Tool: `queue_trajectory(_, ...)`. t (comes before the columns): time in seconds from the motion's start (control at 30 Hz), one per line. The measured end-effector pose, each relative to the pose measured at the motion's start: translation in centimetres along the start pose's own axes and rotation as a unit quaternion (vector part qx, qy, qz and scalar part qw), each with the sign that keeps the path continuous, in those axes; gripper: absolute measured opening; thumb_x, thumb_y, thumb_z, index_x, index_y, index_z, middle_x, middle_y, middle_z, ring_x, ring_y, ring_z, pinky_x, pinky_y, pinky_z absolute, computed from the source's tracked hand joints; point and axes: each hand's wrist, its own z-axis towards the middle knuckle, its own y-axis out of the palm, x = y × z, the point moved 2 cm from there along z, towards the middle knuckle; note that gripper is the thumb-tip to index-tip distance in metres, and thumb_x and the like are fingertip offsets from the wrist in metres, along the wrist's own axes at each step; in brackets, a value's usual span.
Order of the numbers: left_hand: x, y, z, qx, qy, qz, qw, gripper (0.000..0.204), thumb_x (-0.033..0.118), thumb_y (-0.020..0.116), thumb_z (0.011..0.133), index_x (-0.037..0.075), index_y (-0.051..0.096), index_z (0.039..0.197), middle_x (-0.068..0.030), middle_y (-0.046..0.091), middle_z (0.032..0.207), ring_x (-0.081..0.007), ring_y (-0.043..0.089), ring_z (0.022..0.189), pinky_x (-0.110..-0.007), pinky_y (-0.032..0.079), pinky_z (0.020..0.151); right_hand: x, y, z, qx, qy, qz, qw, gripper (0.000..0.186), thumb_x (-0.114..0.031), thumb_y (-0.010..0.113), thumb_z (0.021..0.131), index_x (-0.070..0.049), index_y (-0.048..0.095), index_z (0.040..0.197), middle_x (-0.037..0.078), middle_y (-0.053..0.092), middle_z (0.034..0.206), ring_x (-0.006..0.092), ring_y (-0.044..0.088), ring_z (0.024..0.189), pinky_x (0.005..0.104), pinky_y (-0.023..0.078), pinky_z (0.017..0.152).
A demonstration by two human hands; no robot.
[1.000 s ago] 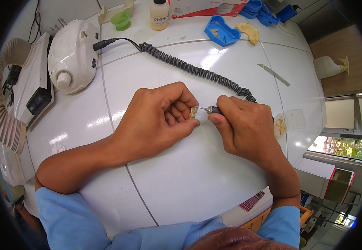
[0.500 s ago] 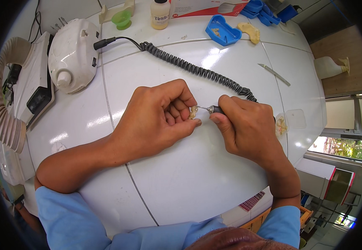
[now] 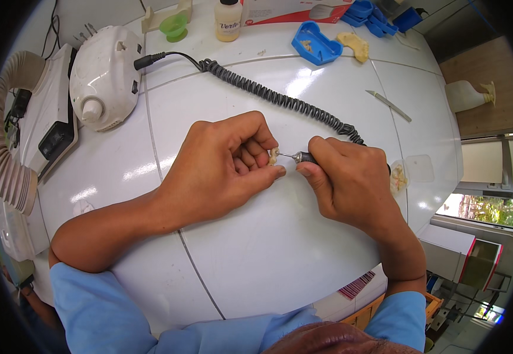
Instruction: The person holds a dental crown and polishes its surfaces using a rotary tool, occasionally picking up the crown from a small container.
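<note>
- Left hand (image 3: 224,165): curled, thumb and fingertips pinching a small cream piece (image 3: 274,156) over the table (image 3: 256,248); fingers cover part of it.
- Right hand (image 3: 351,180): closed round a handpiece (image 3: 307,157), hiding most of its body.
- Bur (image 3: 288,155): points at the piece; contact too small to tell.
- Cord (image 3: 274,96): its end disappears behind the right hand.
- Box (image 3: 286,13): cut off above.

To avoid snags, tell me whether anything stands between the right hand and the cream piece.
Nothing visible but the drill in the right hand, its thin tip pointing toward the cream piece held in the left hand. The coiled cord lies beyond, clear of the gap.
</note>
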Motion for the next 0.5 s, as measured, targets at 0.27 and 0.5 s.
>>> queue_trajectory(0.27,0.03,0.1,0.04,-0.001,0.0,-0.008,1.0,0.026,0.01,0.093,0.096,0.0,0.072,0.107,0.0004,0.073,0.091,-0.0032,0.065,0.081,-0.021,0.054,0.072,0.04,0.27,-0.14,0.011,0.005,-0.003,1.0,0.03,-0.034,0.078,0.107,-0.011,0.065,0.094,0.006,0.065,0.073,0.0298,0.069,0.062,0.0439,0.049,0.052)
queue_trajectory(0.5,-0.07,0.07,0.02,0.002,0.005,-0.001,1.0,0.027,0.01,0.093,0.096,0.001,0.071,0.107,0.001,0.072,0.09,-0.0027,0.064,0.08,-0.021,0.054,0.072,-0.07,0.22,-0.15,0.004,-0.014,-0.019,1.0,0.031,-0.035,0.078,0.107,-0.011,0.065,0.092,0.005,0.063,0.072,0.028,0.068,0.061,0.0426,0.049,0.051)
